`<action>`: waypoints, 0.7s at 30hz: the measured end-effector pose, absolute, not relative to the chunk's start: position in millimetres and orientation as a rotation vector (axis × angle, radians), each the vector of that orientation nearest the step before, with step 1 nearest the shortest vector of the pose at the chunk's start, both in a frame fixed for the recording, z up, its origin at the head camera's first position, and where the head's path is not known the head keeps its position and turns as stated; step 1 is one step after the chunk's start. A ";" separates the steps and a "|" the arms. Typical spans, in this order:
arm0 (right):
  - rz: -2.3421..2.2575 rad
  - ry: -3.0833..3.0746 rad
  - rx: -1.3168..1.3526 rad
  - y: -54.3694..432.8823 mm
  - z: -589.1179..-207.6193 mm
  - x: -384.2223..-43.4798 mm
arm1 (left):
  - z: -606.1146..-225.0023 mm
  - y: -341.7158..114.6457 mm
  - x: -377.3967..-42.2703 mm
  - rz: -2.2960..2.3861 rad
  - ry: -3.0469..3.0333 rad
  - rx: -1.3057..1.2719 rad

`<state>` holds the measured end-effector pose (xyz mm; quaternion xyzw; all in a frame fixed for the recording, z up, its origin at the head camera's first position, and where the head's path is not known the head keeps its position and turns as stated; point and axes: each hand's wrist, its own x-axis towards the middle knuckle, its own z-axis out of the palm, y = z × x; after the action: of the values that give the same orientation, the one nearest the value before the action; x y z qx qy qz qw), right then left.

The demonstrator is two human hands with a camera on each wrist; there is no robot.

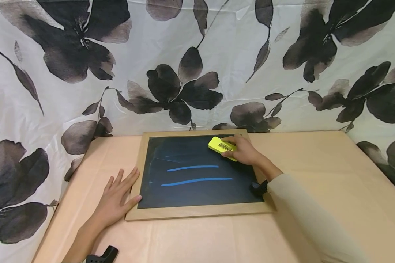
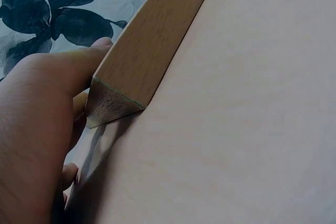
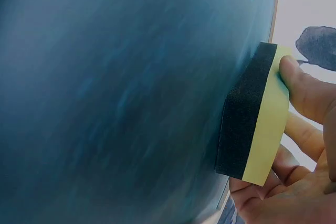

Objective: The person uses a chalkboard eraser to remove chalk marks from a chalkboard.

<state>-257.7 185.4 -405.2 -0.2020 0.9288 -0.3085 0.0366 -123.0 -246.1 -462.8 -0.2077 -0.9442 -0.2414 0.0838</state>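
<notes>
A yellow board eraser (image 1: pixel 219 145) with a black felt pad is gripped in my right hand (image 1: pixel 246 150) near the upper right of a framed chalkboard (image 1: pixel 191 195). In the right wrist view, the eraser's black felt (image 3: pixel 244 114) is against the dark board surface, with the thumb on its yellow back. Two blue lines run across the middle of the board, the upper line (image 1: pixel 192 168) shorter than the lower line (image 1: pixel 197 181). Spread, mostly straight fingers of my left hand (image 1: pixel 116 200) touch the left side of the wooden frame (image 2: pixel 152 40), its thumb at the rim.
The board lies on a table (image 1: pixel 191 241) with a pale peach cover. Behind it hangs a white cloth (image 1: pixel 237 54) with dark flowers. Faint chalk smears mark the board's upper left. Black straps with devices sit at both wrists.
</notes>
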 end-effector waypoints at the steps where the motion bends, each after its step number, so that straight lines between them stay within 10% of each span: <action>1: -0.950 2.848 -0.620 182.0 -405.2 -258.8 | -462.7 -246.4 -123.0 -0.722 -2.817 -0.619; 21: -0.936 2.831 -0.596 123.9 -405.8 -270.0 | -464.2 -245.7 -124.9 -0.712 -2.816 -0.604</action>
<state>-270.0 123.9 -405.8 -0.1957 0.9298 -0.3075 0.0506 -124.9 -245.7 -464.2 -0.2029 -0.9455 -0.2391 0.0872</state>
